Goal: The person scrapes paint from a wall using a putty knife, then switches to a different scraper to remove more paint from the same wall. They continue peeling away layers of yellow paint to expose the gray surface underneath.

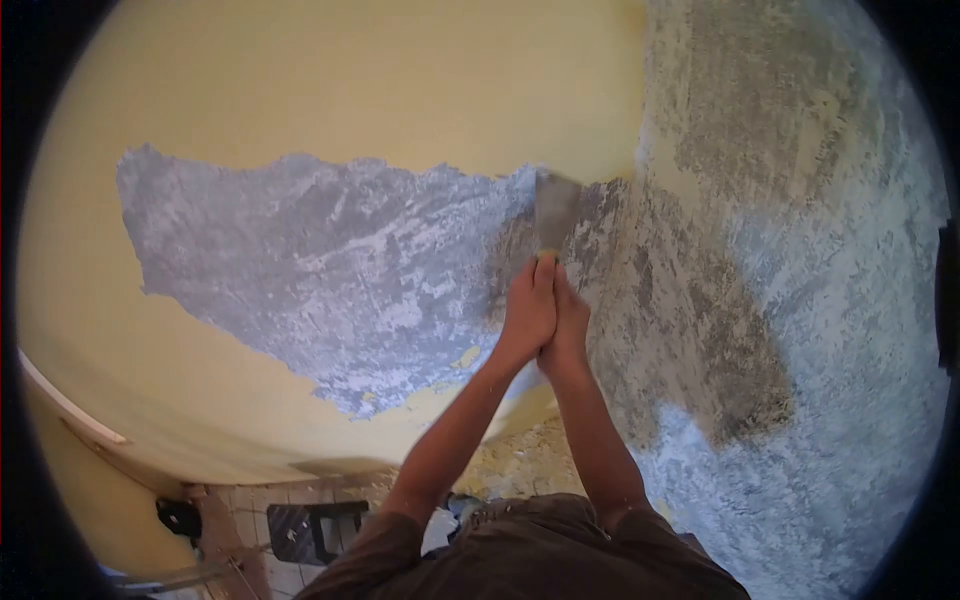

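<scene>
Both of my hands are closed together round the handle of a scraper [556, 212] with a wide flat metal blade. My left hand [530, 305] and my right hand [571, 315] press side by side, and most of the handle is hidden inside them. The blade points up the wall, its top edge at the border between yellow paint [400, 80] and the bare grey patch [300, 240]. Around the blade the exposed surface is darker and streaked.
To the right, a stripped wall section [840, 330] shows mottled grey and brown. Paint flakes [515, 460] cover the floor at the wall's foot. A dark stool-like object [318, 530] stands on the tiles at lower left, near a small black item [180, 517].
</scene>
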`<state>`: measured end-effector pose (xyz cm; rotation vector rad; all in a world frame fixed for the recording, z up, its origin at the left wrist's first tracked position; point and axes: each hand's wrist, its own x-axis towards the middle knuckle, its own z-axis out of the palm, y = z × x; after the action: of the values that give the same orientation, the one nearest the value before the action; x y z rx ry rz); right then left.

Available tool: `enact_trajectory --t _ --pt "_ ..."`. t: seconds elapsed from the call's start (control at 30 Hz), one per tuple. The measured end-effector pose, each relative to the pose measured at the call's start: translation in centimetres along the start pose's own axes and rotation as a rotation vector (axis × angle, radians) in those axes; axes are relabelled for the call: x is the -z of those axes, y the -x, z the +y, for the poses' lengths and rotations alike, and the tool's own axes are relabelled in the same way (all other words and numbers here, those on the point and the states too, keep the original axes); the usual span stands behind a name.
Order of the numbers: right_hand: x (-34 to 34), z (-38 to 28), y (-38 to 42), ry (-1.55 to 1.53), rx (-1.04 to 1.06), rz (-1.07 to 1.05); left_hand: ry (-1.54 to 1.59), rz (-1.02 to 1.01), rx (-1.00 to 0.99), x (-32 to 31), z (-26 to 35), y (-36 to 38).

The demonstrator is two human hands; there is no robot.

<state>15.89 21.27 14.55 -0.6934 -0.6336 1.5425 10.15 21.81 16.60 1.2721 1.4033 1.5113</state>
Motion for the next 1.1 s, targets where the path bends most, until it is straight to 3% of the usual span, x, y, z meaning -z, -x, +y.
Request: enact_trajectory --t 0.17,0.27,0.4,0.5,0.6,0.67,0.87,1.1 --pt "1.3 0.3 0.9 0.141 0.049 -0.01 0.015 0.016 -0.056 -1.0 -2.0 1.2" --pt "1.3 0.5 0.9 0.149 0.039 0.016 0.177 0.046 0.02 -1.2 -3.5 1.2" --pt "1.5 -1.0 -0.8 0.135 -0.005 -0.11 0.086 0.03 -0.001 -1.2 0.1 0.4" --pt "1.9 0.5 0.0 0.217 0.088 -0.032 -0.029 0.095 -0.06 -1.5 -2.1 1.3" --pt "1.0 0.0 0.2 0.154 0.056 0.041 0.083 0.085 0.041 -1.4 -2.3 0.7" --pt "0.9 -1.0 -0.7 0.331 0.298 -0.132 -0.033 0.039 -0.01 -1.1 -0.2 -0.4" --pt "1.9 1.7 0.6 0.327 0.095 -0.024 0.052 0.146 -0.073 -0.7 -2.7 2.1" --pt "0.6 0.4 0.1 0.303 0.138 -0.176 0.084 0.091 -0.09 0.3 -0.8 1.3"
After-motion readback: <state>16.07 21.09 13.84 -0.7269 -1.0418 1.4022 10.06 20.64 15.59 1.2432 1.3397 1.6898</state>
